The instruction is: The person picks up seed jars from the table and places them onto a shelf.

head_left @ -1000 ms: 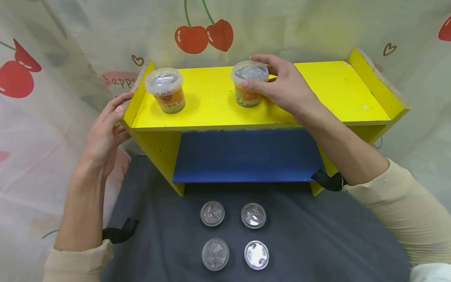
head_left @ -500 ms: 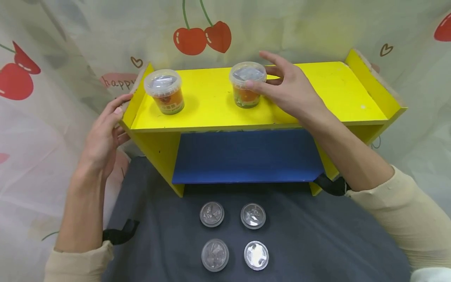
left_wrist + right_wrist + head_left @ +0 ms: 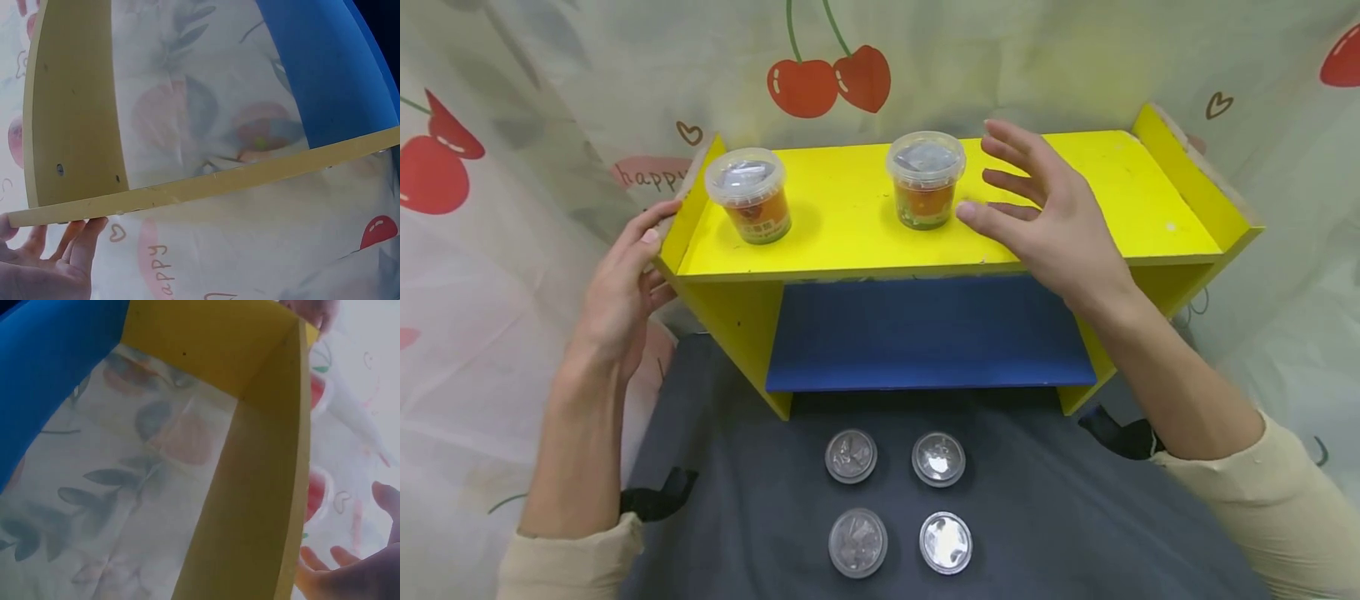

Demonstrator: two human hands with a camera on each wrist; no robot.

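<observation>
Nearest, on the dark grey cloth [image 3: 1075,517] in front of the yellow-and-blue shelf unit [image 3: 1135,200], four round containers are lying: near-left container [image 3: 858,542], near-right container [image 3: 946,542], far-left container [image 3: 851,456] and far-right container [image 3: 938,459] (seen only from above, so their sides are not showing). The left hand [image 3: 613,308] is steadying the shelf unit's left side panel, its relaxed fingers resting against the outer side, not clamping. The right hand [image 3: 1062,218] is hovering over the shelf unit's top, fingers spread apart and gripping nothing, just beside the middle cup [image 3: 924,179]. That lidded cup is standing upright near the middle of the top; the left cup [image 3: 748,196] is standing upright toward its left end. Assessment: both cups are apparently sitting as placed; the four containers are probably counting as outstanding. Behind the unit, a cherry-print backdrop [image 3: 1037,58] is hanging.
</observation>
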